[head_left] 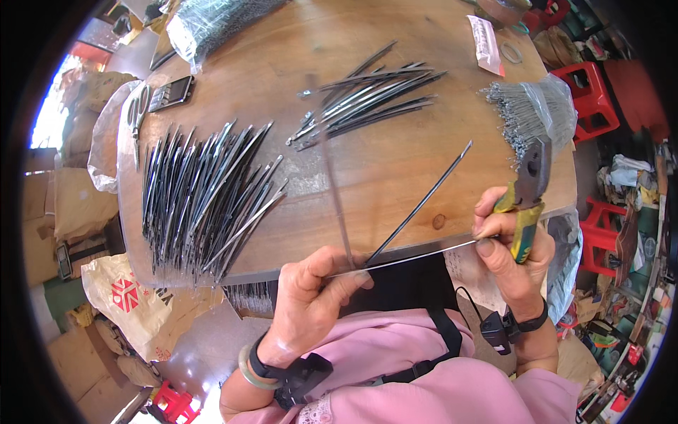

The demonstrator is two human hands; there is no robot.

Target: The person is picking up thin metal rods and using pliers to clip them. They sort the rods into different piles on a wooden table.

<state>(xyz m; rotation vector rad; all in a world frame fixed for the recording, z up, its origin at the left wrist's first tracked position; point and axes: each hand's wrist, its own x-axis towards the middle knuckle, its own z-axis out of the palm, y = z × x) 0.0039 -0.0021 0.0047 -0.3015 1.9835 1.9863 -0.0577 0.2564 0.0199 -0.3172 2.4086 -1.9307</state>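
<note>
At the table's near edge, my left hand (314, 286) is closed, its thumb and fingers pinching thin metal rods. From that grip one dark rod (424, 200) slants up to the right over the wood, and a blurred brownish one (332, 169) stands up toward the far side. A pale thin rod (424, 254) spans from my left fingers to my right hand (514, 258). My right hand pinches that rod's end between thumb and fingertips while also gripping pliers (533, 177) with yellow-green handles, jaws pointing away. Whether the rods are joined is hidden by my left fingers.
A large pile of dark metal rods (205, 198) lies on the left of the wooden table (395, 177), a smaller pile (381, 95) farther back. Around them are scissors (137, 116), a phone (171, 93), a plastic-wrapped wire bundle (533, 113) and a bag of rods (219, 25).
</note>
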